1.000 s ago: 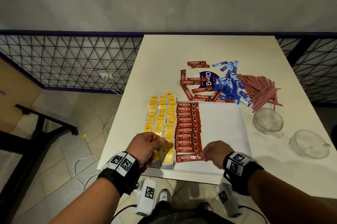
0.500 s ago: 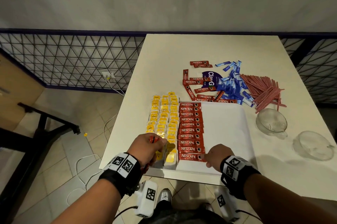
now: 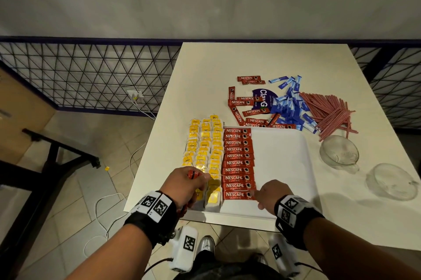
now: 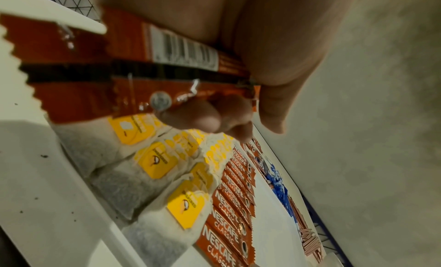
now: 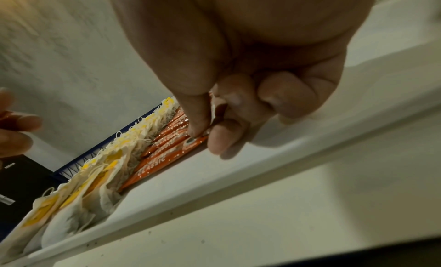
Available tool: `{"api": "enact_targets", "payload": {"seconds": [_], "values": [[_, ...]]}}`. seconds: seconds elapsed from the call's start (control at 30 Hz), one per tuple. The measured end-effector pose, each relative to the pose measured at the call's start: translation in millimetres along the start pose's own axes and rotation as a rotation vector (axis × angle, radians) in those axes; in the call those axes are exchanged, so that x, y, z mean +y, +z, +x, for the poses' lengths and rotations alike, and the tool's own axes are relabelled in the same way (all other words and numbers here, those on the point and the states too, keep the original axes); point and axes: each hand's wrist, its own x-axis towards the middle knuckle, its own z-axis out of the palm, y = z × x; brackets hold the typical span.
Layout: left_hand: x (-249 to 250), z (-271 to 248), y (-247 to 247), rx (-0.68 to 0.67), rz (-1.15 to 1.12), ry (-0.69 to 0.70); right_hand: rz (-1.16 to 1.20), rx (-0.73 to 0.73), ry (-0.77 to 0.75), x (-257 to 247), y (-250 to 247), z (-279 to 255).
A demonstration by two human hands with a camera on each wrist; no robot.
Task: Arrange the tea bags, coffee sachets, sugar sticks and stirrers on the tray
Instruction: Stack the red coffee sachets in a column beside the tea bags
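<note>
A white tray [image 3: 284,165] lies at the table's near edge. Yellow-tagged tea bags [image 3: 205,143] fill its left side in rows, and beside them runs a column of red coffee sachets [image 3: 238,156]. My left hand [image 3: 198,179] hovers over the nearest tea bags, gripping a small bundle of coffee sachets [image 4: 119,73]. My right hand [image 3: 256,195] pinches the right end of the nearest coffee sachet [image 3: 237,195] in the column; the right wrist view shows thumb and forefinger [image 5: 219,139] on that end. Loose sachets [image 3: 248,102], blue sugar sticks [image 3: 289,108] and red stirrers [image 3: 328,113] lie beyond the tray.
Two glass cups [image 3: 339,154] [image 3: 391,181] stand to the right of the tray. A purple packet [image 3: 263,97] lies among the loose sachets. The tray's right half is bare white. The table's left edge drops to a tiled floor with a metal grid fence behind.
The nearest sachet lay slightly askew a second ago and now sits straight in line with the column. My right hand stays at its right end. My left hand has barely moved.
</note>
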Motion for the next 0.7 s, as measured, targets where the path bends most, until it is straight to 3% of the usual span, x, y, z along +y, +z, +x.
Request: {"api": "enact_targets", "payload": {"seconds": [0.7], "values": [[5.4, 0.5, 2.7, -0.025, -0.001, -0.015, -0.154, 0.005, -0.071, -3.5, 2.0, -0.6]]}}
